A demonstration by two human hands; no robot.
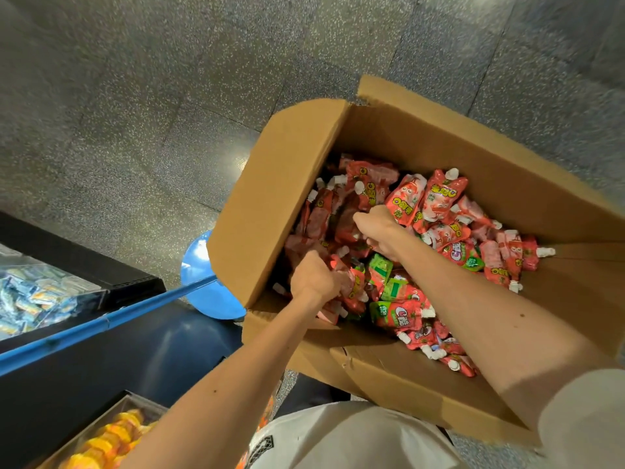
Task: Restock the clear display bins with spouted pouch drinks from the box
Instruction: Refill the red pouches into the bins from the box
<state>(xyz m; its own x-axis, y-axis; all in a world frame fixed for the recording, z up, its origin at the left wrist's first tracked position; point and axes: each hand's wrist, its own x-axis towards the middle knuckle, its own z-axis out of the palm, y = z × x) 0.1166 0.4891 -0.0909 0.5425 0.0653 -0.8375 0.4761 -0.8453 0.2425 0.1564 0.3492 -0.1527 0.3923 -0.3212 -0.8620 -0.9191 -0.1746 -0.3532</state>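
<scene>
A cardboard box (287, 184) is seen standing open on the speckled floor (135, 96), its flaps folded outward. It is filled with red spouted pouch drinks (439, 201) (a few green-printed ones are mixed in near the middle). Both hands are sunk into the pile at the box's left end. The left hand (314, 279) is closed around several of the pouch drinks by the near-left corner, and white caps are seen just past its knuckles. The right hand (378, 228) is held just beyond it, with its fingers curled down among the pouches; whether anything is gripped there cannot be told. Two clear bins are set to the left, well apart from the box. The upper bin (84, 286) is filled with blue-and-white packs and the lower bin (111, 409) with orange-yellow ones.
</scene>
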